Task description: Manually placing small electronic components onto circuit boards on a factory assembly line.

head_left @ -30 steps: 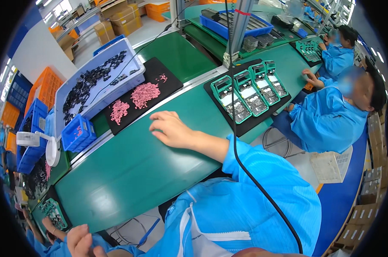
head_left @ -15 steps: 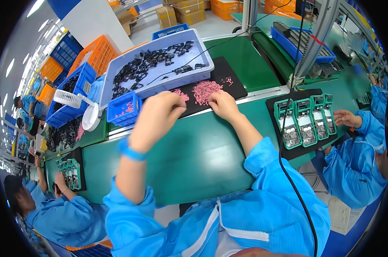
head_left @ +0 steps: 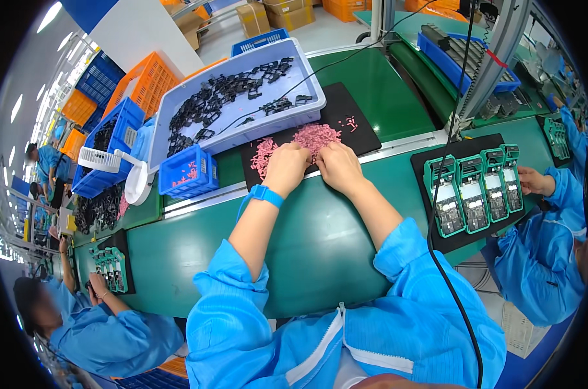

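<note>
Side by side at the near edge of a heap of small pink pieces [head_left: 317, 135], my left hand [head_left: 287, 167] and my right hand [head_left: 338, 166] have their fingers curled together. The fingertips reach to the pieces, and what lies between them is too small or hidden to make out. A second, smaller group of pink pieces [head_left: 263, 154] lies just left of my left hand. Both groups rest on a black mat [head_left: 352, 107]. A blue wristband [head_left: 267, 195] circles my left wrist.
Beyond the mat stands a pale tub [head_left: 242, 133] of black plastic parts. A small blue bin [head_left: 193, 185] with pink pieces and a white fan [head_left: 137, 187] are to the left. A black cable [head_left: 430, 233] hangs at right. Co-workers handle green-framed devices [head_left: 475, 191] on both sides.
My left hand has come down from above the small blue bin's side to the pink heap, beside my right hand. My right hand stays at the heap. The view has shifted slightly.
</note>
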